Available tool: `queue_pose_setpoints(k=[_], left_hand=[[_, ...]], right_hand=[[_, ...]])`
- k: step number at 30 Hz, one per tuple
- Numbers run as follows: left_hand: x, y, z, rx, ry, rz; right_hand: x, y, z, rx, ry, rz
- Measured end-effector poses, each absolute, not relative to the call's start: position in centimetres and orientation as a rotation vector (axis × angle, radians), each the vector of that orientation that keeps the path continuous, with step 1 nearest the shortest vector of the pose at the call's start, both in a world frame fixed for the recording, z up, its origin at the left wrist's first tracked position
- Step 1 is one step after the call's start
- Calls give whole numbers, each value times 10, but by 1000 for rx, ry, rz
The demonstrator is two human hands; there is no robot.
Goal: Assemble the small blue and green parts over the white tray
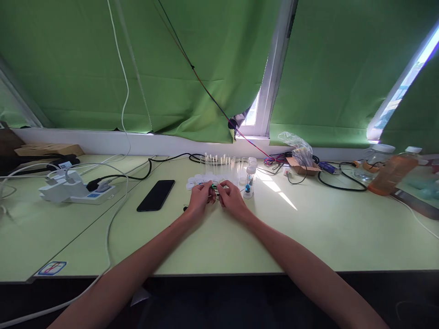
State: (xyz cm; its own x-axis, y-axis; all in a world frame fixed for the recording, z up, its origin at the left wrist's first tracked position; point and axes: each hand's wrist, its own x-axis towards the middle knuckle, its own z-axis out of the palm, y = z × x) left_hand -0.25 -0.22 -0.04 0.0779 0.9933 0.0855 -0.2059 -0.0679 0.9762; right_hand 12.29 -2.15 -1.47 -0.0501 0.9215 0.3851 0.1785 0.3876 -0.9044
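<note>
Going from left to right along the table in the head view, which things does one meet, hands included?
White power strip → black smartphone → left hand → small green piece → right hand → clear container with blue pieces inside → cardboard box → bottle of orange liquid.

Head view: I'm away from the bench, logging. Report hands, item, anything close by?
Left hand, right hand: both pinching small green item. Clear tubes standing just beyond. Clear container, something blue inside, beside right hand.
</note>
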Motion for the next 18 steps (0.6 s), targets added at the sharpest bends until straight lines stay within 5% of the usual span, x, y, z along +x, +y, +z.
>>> queue_pose_setpoints(k=[18], left_hand=[[1, -2, -2, 1196, 896, 1260]], right_hand=[[125, -20, -14, -1153, -1522, 724]])
